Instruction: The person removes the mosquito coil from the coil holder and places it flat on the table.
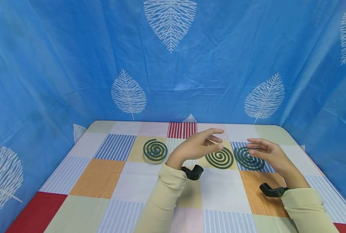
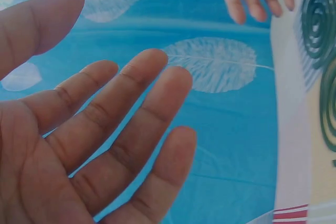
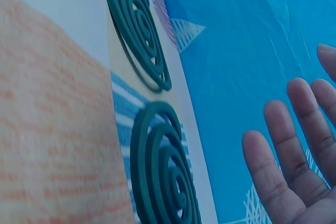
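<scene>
Pale sleeves (image 1: 162,200), two, entering at the bottom edge of the head view, centre and right; a black wrist mount (image 1: 195,173) at each cuff. Left hand (image 1: 197,146), centre of frame, pointing right, fingers loosely extended, holding nothing; right hand (image 1: 268,153), right of centre, pointing left, fingers lightly bent, likewise holding nothing; the two well apart, fingertips facing. Left coil (image 1: 155,151), green, flat on the patchwork-covered bench (image 1: 222,186), just left of the left wrist; left hand nearer, its fingers pointing away. Middle coil (image 1: 219,157), same kind, below the left fingertips and between the hands; left hand nearer. Right coil (image 1: 248,158), same kind, partly behind the right fingertips; right hand nearer. All three round, no long axis, in a row across mid-frame. Left wrist view: left hand at left, fingers spread, grasp vacant; right fingers at upper right; right coil beyond them, middle coil below it, cut by the right edge. Right wrist view: right hand at lower right, fingers parted, clear of both coils shown; middle coil at upper left, right coil at lower centre.
</scene>
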`<state>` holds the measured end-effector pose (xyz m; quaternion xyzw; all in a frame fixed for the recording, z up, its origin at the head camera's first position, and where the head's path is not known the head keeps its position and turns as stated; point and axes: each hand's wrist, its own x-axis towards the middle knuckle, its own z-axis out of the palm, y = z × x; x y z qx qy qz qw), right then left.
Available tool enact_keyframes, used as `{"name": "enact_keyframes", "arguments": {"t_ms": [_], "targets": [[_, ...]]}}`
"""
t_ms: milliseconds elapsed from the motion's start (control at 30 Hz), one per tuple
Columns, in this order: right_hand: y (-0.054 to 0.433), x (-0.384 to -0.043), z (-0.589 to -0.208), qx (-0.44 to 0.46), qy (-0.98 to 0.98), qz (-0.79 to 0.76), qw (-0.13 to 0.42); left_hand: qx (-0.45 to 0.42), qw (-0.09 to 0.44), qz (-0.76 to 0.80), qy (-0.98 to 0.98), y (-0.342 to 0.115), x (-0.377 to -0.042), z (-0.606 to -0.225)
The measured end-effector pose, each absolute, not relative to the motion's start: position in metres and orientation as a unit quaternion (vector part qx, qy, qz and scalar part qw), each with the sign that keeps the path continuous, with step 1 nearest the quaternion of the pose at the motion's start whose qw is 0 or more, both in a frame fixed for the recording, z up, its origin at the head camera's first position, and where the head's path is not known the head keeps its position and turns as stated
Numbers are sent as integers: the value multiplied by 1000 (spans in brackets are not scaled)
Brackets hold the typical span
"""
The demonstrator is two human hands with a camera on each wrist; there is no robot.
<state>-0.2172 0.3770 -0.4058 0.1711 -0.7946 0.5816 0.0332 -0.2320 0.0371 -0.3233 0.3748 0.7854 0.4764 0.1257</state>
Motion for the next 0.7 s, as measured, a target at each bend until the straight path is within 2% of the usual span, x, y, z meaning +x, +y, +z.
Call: {"name": "enact_keyframes", "arguments": {"t_ms": [267,700], "targets": [[360,-215,-402,204,-799,564,43,402,62,475,780,26,-226,-314],[337,-214,-402,208,-823,528,36,411,-30,454,790,7,-220,-322]]}}
